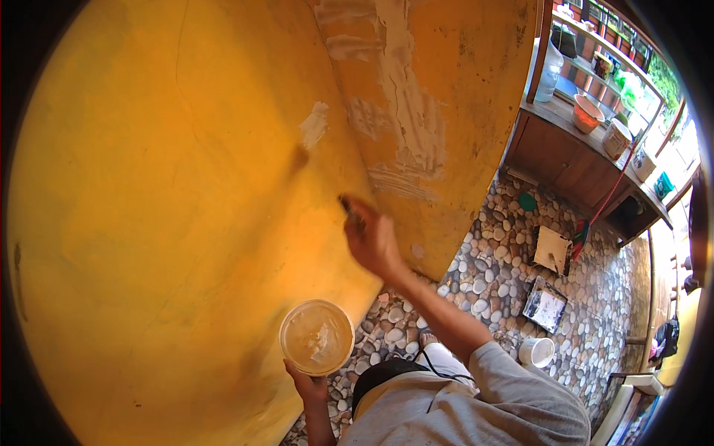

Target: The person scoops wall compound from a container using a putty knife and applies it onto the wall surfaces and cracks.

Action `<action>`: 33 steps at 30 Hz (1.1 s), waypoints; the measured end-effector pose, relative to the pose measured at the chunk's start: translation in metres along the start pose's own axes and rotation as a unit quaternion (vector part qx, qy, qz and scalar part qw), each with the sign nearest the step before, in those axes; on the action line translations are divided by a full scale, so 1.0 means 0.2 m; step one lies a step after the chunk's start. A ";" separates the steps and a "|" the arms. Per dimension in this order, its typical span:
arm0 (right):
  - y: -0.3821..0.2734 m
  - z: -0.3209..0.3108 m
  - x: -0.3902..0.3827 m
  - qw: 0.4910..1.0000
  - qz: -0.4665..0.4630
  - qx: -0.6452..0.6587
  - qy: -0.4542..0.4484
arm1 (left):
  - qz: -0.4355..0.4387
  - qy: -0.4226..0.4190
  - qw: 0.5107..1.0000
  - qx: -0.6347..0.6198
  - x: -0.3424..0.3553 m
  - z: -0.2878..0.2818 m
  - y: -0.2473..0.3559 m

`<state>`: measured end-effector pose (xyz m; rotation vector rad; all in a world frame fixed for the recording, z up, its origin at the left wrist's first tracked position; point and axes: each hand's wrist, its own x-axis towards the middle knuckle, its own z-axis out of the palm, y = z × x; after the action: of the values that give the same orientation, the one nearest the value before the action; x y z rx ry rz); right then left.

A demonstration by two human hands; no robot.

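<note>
My left hand [306,383] grips a round, pale plastic tub [286,351] from below, near the yellow wall. Some whitish filler paste [321,342] lies inside the tub. Raised in front of the wall corner, my right hand [372,241] is closed on a small dark tool [344,202], mostly hidden by the fingers and slightly blurred. A short smear of pale filler [314,125] marks the yellow wall [149,186] above that hand. On the adjoining orange-yellow wall [476,111], a long uneven strip of filler [401,89] runs downward, with several side patches.
Pebble-patterned flooring [476,282] spreads below and to the right. On it are a white bucket [537,351], a paint-smeared tray [545,304], a beige square piece [551,250] and a green round object [527,201]. A wooden cabinet [550,141] at the upper right carries an orange bowl [587,114] and containers.
</note>
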<state>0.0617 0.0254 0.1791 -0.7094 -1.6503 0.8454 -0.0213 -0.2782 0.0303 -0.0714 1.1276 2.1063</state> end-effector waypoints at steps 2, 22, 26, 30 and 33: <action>0.04 -0.06 0.18 0.999 0.007 -0.022 0.031 | -0.004 -0.005 1.000 0.000 0.00 0.00 0.00; -0.18 0.07 0.09 0.995 0.001 -0.065 -0.077 | 0.065 -0.020 0.984 0.166 0.10 -0.19 -0.08; -0.12 -0.10 0.08 0.992 0.060 0.002 -0.111 | 0.167 -0.057 0.929 0.325 0.10 -0.14 -0.08; 0.01 -0.16 0.22 0.987 0.147 0.041 -0.051 | -0.034 -0.029 0.999 0.000 0.08 -0.05 -0.03; 0.08 -0.10 0.30 0.983 0.177 0.037 0.004 | -0.023 -0.009 1.000 0.006 0.10 -0.09 -0.04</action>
<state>0.0683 0.0864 0.2024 -0.9698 -1.4988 1.1481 -0.0355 -0.2775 0.0076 -0.0722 1.1187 2.0553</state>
